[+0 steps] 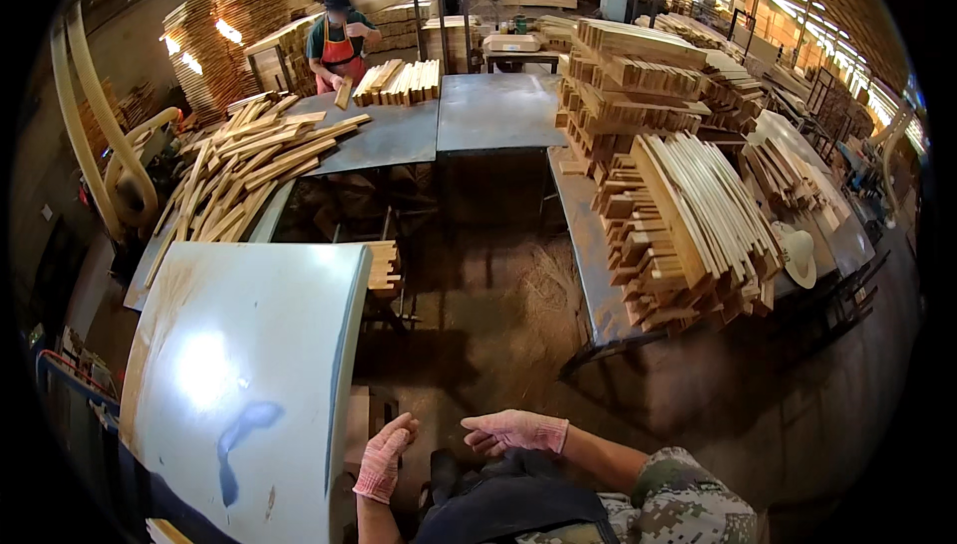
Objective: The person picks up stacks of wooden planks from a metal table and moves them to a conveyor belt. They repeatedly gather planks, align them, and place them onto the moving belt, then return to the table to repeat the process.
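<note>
Pink-gloved, the right hand point(513, 431) is loosely spread by dark cloth point(528, 502). The left hand point(382, 462) curls beside a pale table point(289, 345), grip unclear.

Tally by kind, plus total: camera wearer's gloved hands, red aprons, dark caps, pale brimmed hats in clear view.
Gloved hands: 2 (left hand, right hand)
Red apron: 1
Dark cap: 1
Pale brimmed hat: 1
Total: 5

Smooth, glossy pale-blue tabletop point(289, 345)
</note>
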Demonstrator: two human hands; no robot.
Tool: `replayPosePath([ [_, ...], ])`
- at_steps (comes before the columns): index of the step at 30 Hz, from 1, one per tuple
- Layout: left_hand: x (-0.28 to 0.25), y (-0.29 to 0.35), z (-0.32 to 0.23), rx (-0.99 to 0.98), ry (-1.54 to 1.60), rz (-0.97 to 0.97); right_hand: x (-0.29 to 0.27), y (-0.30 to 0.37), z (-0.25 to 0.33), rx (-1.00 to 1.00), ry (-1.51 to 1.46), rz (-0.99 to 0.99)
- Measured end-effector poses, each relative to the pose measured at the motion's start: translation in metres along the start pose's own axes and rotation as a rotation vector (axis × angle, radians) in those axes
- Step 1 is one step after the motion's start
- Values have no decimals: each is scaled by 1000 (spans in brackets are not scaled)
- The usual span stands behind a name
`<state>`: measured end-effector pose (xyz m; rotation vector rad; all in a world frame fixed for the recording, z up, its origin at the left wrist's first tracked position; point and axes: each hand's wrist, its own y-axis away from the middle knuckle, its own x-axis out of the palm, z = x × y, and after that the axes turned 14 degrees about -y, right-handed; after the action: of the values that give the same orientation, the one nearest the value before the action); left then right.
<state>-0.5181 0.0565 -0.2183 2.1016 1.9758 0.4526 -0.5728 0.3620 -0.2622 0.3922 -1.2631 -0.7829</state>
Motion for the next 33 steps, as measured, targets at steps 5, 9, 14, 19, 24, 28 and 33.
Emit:
replayPosePath([
  [5, 23, -95, 1, -135, -20, 34, -69, -1, 58, -123, -148, -11],
  [9, 24, -190, -8, -195, -76, 48, -125, -29, 117, -203, -295, -96],
  [14, 36, -346, -45, -294, 50, 73, -196, -71, 203, -311, -286, -451],
  [19, 73, -501, -118, -166, -391, 254, -268, -80, 301, -326, -433, -487],
  [24, 124, -626, -173, -115, -620, 450, -295, -98, 401, -455, -585, -502],
  [28, 158, -713, -176, -144, -686, 531, -314, -122, 494, -484, -556, -571],
  [33, 204, -819, -189, -316, -682, 513, -352, -147, 646, -517, -681, -397],
])
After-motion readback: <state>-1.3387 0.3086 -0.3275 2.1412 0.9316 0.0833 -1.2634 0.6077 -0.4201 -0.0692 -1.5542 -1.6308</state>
